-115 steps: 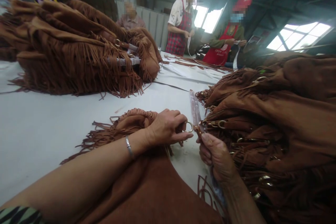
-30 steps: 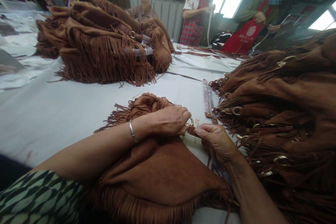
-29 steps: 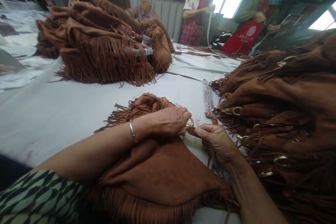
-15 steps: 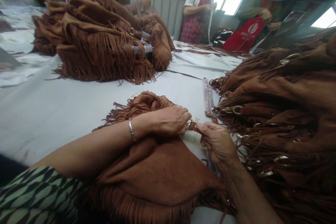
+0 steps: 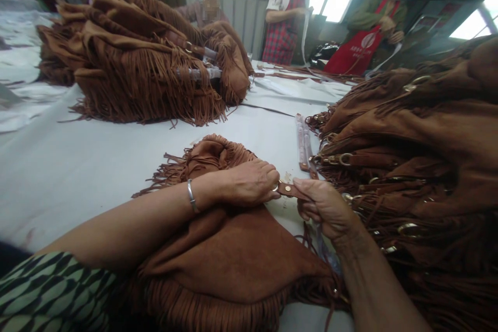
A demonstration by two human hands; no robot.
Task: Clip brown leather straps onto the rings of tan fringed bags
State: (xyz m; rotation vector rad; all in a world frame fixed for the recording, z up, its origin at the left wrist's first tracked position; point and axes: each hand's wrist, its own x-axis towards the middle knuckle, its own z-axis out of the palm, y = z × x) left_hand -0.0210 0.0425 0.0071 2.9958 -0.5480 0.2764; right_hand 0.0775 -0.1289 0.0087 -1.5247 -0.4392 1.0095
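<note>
- Setting: an indoor workroom with bright windows at the back; a bench (image 5: 128, 145) with a pale, lightly stained surface crosses the view.
- Fringed brown bag (image 5: 241, 249): lies on the near part of the bench, at the centre, partly beneath the left forearm; its fringe borders the lower edge and also spreads out beyond the forearm.
- Metal ring (image 5: 275, 188): mostly hidden in the left hand, one edge showing beside the thumb.
- Leather strap (image 5: 296, 191): short visible end bearing a round gold stud, held level against the ring — whether it passes through cannot be told.
- Left hand (image 5: 251, 181): back uppermost, fingers curled closed about the ring; a silver bracelet (image 5: 192, 195) encircles the wrist.
- Right hand (image 5: 322, 205): thumb and fingers pinched together on the strap, just beside the stud.
- Wrapped straps (image 5: 304, 140): a pair in clear film, lying beyond the right hand.
- Right pile (image 5: 428, 150): stacked brown bags, their rings and clasps turned toward the hands.
- Left pile (image 5: 148, 67): more fringed bags, farther back.
- Background: co-workers — one in a red apron (image 5: 356, 54), another in a checked apron (image 5: 280, 41) — stand holding white strips.
</note>
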